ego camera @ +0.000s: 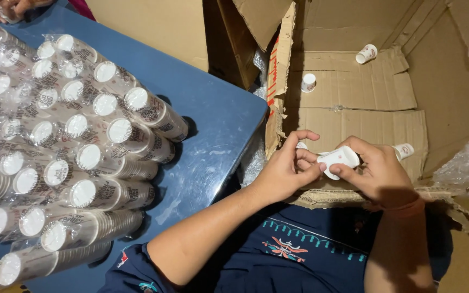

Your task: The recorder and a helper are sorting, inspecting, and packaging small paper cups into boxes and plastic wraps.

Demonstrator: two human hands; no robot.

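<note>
A small white paper cup (338, 160) is pinched between both my hands over flattened cardboard. My left hand (287, 169) grips its left side with thumb and fingertips. My right hand (376, 172) holds its right side, thumb under the rim. The cup looks squashed or bent. Another cup (404, 150) peeks out just behind my right hand.
Several plastic-wrapped stacks of paper cups (88, 157) lie piled on the blue table (213, 114) at left. Loose cups (366, 53) (309, 82) sit on the opened cardboard box (354, 92). Crumpled clear plastic (468, 168) lies at right. Another person's hand (6, 8) is at top left.
</note>
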